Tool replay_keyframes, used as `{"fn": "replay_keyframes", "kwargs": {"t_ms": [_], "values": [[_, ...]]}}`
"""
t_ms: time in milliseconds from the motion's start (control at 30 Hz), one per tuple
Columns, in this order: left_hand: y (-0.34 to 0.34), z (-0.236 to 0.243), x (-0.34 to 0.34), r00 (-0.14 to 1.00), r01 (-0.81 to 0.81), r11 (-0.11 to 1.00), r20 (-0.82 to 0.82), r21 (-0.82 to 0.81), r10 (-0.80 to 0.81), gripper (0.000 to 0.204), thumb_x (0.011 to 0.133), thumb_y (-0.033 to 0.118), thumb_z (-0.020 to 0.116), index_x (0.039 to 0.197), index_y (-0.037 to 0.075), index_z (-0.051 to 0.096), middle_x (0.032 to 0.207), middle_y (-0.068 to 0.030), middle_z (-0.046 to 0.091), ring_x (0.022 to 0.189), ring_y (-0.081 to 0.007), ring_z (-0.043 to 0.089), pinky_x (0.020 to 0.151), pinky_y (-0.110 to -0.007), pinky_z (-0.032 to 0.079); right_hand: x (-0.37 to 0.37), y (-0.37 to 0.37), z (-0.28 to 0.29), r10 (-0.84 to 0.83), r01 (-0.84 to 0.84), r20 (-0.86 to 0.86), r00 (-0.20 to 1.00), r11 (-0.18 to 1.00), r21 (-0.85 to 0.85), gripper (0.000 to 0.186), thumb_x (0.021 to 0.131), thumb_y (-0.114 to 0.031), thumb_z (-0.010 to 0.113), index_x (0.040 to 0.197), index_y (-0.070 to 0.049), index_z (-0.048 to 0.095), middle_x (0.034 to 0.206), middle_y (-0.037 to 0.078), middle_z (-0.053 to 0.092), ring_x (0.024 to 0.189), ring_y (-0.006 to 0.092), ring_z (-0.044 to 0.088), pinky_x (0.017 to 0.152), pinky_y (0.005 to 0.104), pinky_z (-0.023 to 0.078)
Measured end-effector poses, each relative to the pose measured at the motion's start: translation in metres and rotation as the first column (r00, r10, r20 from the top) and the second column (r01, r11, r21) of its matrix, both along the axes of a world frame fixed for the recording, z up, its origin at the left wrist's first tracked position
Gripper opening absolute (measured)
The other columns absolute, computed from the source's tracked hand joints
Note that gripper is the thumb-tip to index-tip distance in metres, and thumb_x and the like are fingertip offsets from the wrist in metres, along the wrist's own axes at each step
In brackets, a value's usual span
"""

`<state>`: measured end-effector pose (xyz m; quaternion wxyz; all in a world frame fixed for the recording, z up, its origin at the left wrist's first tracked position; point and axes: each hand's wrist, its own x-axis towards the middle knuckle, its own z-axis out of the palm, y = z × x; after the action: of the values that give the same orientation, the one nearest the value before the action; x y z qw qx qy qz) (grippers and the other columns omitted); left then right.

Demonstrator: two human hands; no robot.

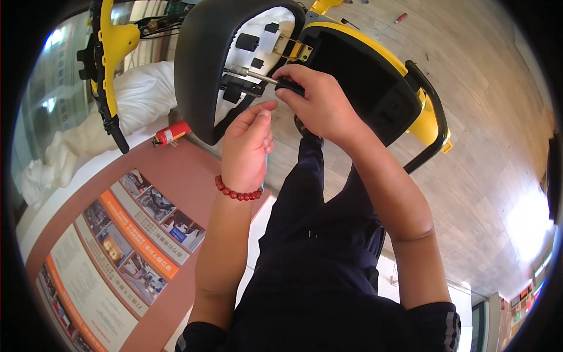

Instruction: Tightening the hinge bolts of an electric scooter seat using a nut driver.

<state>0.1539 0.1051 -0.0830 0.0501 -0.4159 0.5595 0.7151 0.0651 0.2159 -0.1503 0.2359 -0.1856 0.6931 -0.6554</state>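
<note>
A scooter seat [202,64] stands tipped up, its white underside [281,27] with black rubber pads facing my hands. My right hand [319,102] is closed round the black handle of a socket wrench [262,77]. The wrench's silver shaft points left, and its socket end meets the seat's underside near a black bracket [236,88]. Just below the bracket is my left hand [246,141], palm turned inward, with fingers curled and the thumb against them; whatever may be between them is hidden. A metal hinge [300,50] joins the seat to the yellow scooter body.
Right of the seat lies the open black storage compartment [346,64], with a black grab rail [437,117] behind it. A red fire extinguisher [171,134] and a white statue [143,88] are at left, above a printed board [117,252]. A red-handled screwdriver [401,18] lies on the floor.
</note>
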Motion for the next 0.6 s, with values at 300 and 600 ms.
{"fn": "replay_keyframes", "kwargs": {"t_ms": [300, 600], "values": [[0.006, -0.003, -0.011, 0.997, -0.014, 0.998, 0.076, -0.066, 0.019, 0.024, 0.091, 0.013, 0.047, 0.110, 0.000, 0.054, 0.064, 0.0068, 0.035, 0.056, -0.0034, 0.032, 0.051, -0.019, 0.029, 0.003, 0.000, 0.001, 0.001, 0.000, -0.064, 0.998, 1.000, 0.021, 0.025, 0.076, -0.015, 0.059, 0.097, -0.002, 0.060, 0.085, 0.018, 0.062, 0.078, 0.0342, 0.059, 0.069, 0.0378, 0.047], [0.007, -0.016, -0.016, 0.990, -0.141, 0.984, -0.005, 0.109, 0.142, 0.014, 0.089, 0.015, 0.050, 0.095, 0.004, 0.056, 0.065, 0.0059, 0.039, 0.054, -0.0032, 0.035, 0.051, -0.020, 0.030, 0.001, -0.001, 0.005, -0.002, 0.002, -0.025, 1.000, 1.000, 0.012, 0.025, 0.075, -0.014, 0.058, 0.096, -0.002, 0.060, 0.083, 0.018, 0.062, 0.078, 0.0345, 0.059, 0.070, 0.0369, 0.048]]}}
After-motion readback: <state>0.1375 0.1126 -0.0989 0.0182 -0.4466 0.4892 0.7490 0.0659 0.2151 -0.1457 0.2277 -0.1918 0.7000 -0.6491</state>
